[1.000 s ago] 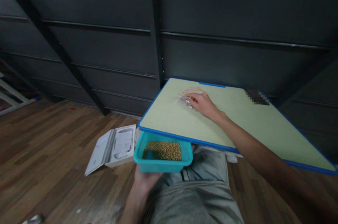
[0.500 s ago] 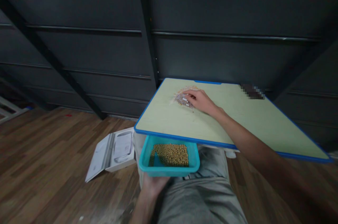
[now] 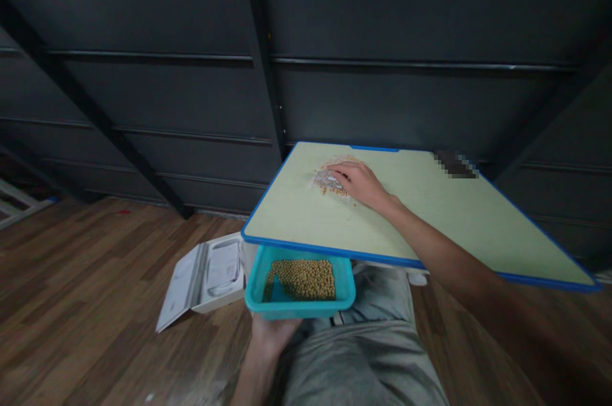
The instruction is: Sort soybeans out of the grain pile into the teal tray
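Note:
My left hand (image 3: 272, 334) grips the underside of a teal plastic tub (image 3: 300, 308) holding yellow beans (image 3: 302, 278), just below the near edge of a pale green board with a blue rim (image 3: 329, 250). Near the board's far left, my right hand (image 3: 359, 183) lies cupped over a heap of beans and a clear plastic bag (image 3: 326, 179), its fingers curled on the bag. Loose beans are spread on the board beside the fingers.
An opened white box (image 3: 205, 275) lies on the wooden floor to the left of the tub. A dark metal wall with a sloping brace (image 3: 95, 113) stands behind the board. My grey-trousered legs (image 3: 354, 361) are under the board.
The tub in my left hand has shifted slightly left and up under the board's edge. My right hand stays on the bag and beans, hardly moved.

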A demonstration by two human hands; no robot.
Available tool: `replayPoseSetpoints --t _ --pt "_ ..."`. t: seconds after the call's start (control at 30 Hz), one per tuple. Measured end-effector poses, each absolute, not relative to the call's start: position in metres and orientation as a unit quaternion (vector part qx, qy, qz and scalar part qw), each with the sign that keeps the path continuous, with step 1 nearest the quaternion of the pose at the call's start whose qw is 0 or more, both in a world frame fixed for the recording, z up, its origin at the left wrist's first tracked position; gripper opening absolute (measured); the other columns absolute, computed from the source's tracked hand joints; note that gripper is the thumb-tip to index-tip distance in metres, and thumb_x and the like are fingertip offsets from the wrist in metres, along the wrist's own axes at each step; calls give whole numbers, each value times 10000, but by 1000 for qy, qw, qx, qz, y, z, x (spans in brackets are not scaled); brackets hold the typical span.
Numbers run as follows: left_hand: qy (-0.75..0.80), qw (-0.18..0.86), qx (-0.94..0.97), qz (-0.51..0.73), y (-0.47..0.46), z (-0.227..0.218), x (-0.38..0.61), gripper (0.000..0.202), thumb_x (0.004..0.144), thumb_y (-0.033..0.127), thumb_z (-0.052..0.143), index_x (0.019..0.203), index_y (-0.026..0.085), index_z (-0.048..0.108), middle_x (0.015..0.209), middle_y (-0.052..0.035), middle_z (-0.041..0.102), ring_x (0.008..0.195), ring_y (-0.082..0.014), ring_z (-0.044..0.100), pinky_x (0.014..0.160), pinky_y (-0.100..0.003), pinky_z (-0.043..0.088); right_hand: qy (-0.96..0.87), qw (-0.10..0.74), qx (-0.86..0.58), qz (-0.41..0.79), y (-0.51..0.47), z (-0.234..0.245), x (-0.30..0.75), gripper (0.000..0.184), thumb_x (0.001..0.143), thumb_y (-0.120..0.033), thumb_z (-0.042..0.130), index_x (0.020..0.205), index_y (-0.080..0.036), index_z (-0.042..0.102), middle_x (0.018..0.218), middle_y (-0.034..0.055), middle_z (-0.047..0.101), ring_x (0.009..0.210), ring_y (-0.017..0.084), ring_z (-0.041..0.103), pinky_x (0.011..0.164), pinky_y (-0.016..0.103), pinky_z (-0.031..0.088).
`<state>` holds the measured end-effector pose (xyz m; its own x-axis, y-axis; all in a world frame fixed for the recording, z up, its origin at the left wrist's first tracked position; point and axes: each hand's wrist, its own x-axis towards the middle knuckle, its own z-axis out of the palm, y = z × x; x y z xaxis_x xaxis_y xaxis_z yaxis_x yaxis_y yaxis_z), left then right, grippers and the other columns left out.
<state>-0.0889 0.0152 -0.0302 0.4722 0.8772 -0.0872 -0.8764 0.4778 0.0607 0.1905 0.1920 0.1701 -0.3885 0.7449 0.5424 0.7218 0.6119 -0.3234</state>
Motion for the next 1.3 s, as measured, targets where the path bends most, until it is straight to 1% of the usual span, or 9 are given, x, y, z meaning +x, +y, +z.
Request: replayPoseSetpoints --t 0.17,0.33,0.43,0.53,0.6,0.77,0.9,1.1,1.3 --pt "53 857 3 512 16 -35 -94 563 1031 510 356 1436 250 649 1336 -157 763 1209 -363 727 1131 -619 494 -837 330 -435 15 192 168 189 323 1064 -199 549 1308 -268 749 1340 60 748 1283 253 677 1119 488 521" --pt "62 855 -15 515 15 -31 -92 583 1023 517 374 1504 257 578 1361 -161 750 1191 -366 733 1119 -615 502 -837 343 -427 23 192 167 188 291 1060 -220 578 1283 -254 762 1311 66 762 1249 247 698 1115 468 523" --pt "53 858 -18 510 16 -30 -91 593 1020 534 372 1515 271 565 1363 -155 749 1215 -369 723 1127 -617 496 -838 347 -420 21 191 166 186 285 1059 -224 582 1276 -253 765 1292 67 771 1231 243 706 1098 456 533" --pt "50 858 -16 511 17 -32 -92 600 1028 536 352 1497 243 587 1403 -180 718 1266 -386 693 1118 -631 501 -837 352 -418 19 191 166 185 289 1061 -224 579 1283 -240 762 1295 71 769 1234 243 705 1096 448 535" --pt "53 858 -21 510 17 -34 -93 590 1034 517 351 1480 225 605 1407 -192 713 1290 -392 678 1117 -640 500 -833 354 -426 14 191 166 185 293 1061 -223 577 1290 -233 759 1310 78 762 1248 250 699 1105 454 529" --pt "62 854 -43 515 16 -37 -94 537 1042 443 361 1465 235 618 1337 -168 760 1275 -370 692 1146 -646 477 -827 348 -441 3 193 163 186 294 1067 -235 570 1294 -240 757 1317 70 759 1244 260 703 1103 467 531" --pt "32 856 -26 515 16 -38 -93 536 1033 453 390 1451 221 632 1339 -186 754 1284 -381 684 1143 -660 471 -832 349 -431 11 194 161 186 281 1067 -243 577 1273 -225 767 1290 74 771 1219 261 714 1083 457 542" --pt "9 860 -6 511 17 -34 -90 550 1038 488 389 1439 210 643 1394 -188 720 1324 -381 657 1177 -657 436 -838 351 -417 20 191 163 183 274 1065 -237 582 1259 -257 773 1270 62 779 1206 251 718 1076 455 542" --pt "-22 862 33 506 18 -30 -89 623 1047 521 330 1486 163 589 1447 -213 670 1376 -385 614 1180 -641 437 -849 341 -404 20 188 164 181 289 1067 -220 575 1286 -212 763 1278 95 774 1201 263 715 1064 455 542"
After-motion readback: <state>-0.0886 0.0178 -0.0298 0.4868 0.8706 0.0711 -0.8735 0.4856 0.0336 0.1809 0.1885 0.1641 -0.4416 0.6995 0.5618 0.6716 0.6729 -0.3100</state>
